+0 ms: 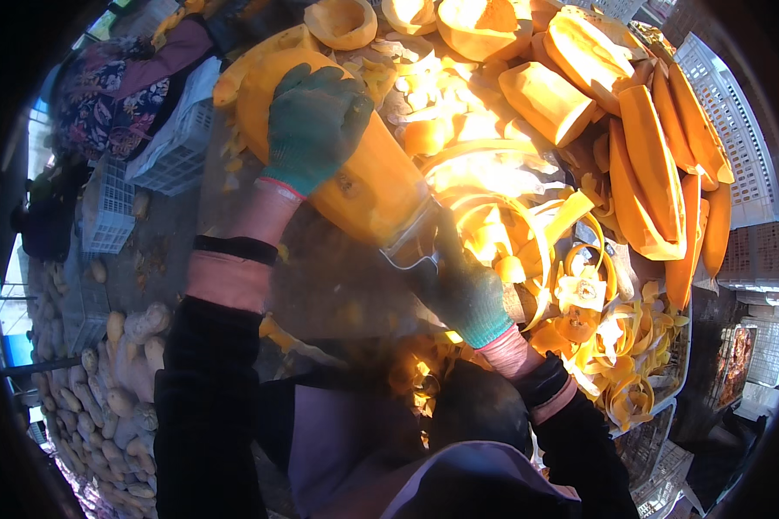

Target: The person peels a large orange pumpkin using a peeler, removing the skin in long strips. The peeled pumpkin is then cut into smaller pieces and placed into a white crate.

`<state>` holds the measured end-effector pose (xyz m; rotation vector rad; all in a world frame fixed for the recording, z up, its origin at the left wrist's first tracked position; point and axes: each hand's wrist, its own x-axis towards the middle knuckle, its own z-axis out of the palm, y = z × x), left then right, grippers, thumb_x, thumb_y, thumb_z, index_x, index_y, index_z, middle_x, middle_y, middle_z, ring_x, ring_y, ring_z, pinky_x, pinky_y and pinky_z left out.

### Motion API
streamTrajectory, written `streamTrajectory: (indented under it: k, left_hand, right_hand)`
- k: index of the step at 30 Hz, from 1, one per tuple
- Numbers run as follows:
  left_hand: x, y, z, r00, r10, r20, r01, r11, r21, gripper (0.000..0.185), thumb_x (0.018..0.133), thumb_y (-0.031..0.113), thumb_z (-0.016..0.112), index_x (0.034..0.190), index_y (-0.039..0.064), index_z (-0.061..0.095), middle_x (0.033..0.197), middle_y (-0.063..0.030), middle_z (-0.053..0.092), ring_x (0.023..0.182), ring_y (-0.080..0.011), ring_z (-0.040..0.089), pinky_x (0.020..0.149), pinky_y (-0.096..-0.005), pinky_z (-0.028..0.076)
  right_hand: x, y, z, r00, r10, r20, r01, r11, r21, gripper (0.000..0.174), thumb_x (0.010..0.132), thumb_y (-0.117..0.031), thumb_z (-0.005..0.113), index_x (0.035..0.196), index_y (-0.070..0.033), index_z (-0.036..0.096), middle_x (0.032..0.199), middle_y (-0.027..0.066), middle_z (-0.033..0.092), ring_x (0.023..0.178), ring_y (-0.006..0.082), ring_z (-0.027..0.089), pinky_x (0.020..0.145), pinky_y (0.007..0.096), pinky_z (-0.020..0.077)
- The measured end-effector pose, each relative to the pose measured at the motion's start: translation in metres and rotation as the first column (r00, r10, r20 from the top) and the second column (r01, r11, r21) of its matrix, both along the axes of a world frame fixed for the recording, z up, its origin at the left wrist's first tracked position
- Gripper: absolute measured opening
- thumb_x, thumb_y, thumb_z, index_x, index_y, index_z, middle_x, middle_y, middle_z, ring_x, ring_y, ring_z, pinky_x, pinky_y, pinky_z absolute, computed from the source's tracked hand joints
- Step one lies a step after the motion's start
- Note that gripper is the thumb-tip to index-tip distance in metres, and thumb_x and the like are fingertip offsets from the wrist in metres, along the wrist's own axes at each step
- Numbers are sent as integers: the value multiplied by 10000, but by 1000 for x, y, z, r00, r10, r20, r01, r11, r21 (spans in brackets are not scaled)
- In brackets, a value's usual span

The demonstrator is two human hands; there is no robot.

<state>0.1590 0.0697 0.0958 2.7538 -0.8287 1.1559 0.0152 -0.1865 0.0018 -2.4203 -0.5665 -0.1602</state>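
Note:
A large peeled orange squash (363,175) lies slantwise across the work surface in front of me. My left hand (318,126), in a green coated glove, is closed over the squash's upper part, its fingers curled on the skin. My right hand (464,285), gloved too, grips a metal-framed peeler (412,240) whose wide loop touches the squash's lower end. The peeler's handle is mostly hidden in my fingers. Curled peels (506,227) lie right beside my right hand, partly washed out by bright sunlight.
Cut squash pieces (649,168) are heaped at the upper right, by a white plastic crate (727,130). A bin of peels (630,357) stands lower right. Another person (117,97) works at upper left beside crates (107,207). Many whole squashes (104,402) cover the floor at lower left.

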Motion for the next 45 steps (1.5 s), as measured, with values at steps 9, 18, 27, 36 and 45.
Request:
streamTrajectory:
  k: [9, 18, 27, 36, 45]
  left_hand:
    - [-3, -15, 13, 973, 166, -158, -163, 986, 34, 228, 957, 235, 618, 952, 89, 792, 1038, -78, 777, 1043, -287, 699, 1001, -452, 461]
    - [-8, -13, 20, 975, 175, -136, -172, 985, 35, 235, 943, 239, 629, 950, 62, 783, 1016, -100, 772, 1018, -298, 696, 986, -454, 458]
    - [-1, -19, 15, 980, 156, -126, -158, 987, -8, 224, 941, 231, 629, 936, 62, 776, 1028, -99, 766, 1040, -283, 680, 1002, -463, 445]
    - [-16, -1, 22, 974, 196, -117, -194, 981, 31, 206, 940, 212, 641, 962, 59, 777, 995, -94, 768, 1016, -290, 691, 1003, -463, 445]
    - [-4, -7, 8, 990, 101, -102, -104, 994, -23, 207, 938, 230, 602, 908, 85, 746, 975, -84, 740, 997, -296, 678, 970, -475, 451]
  right_hand:
    - [6, -8, 25, 995, 18, -100, 11, 959, 282, 809, 906, -344, 754, 1557, -32, 391, 647, 98, 644, 567, 266, 674, 514, 383, 508]
    - [-14, -31, 16, 998, 63, 30, -65, 994, 83, 790, 904, -373, 753, 1553, -63, 427, 735, 75, 679, 540, 246, 656, 510, 373, 512]
    - [49, 1, 23, 906, 142, -399, 109, 832, 545, 758, 965, -294, 696, 1585, -62, 329, 708, 149, 678, 628, 317, 702, 559, 399, 511]
    - [-5, -21, 32, 903, 164, -398, 33, 895, 444, 720, 970, -216, 686, 1582, -29, 358, 700, 103, 627, 620, 222, 665, 606, 330, 515]
    - [10, -2, 35, 893, 65, -445, 97, 938, 333, 774, 967, -311, 676, 1591, -34, 310, 740, 194, 671, 692, 361, 710, 602, 422, 532]
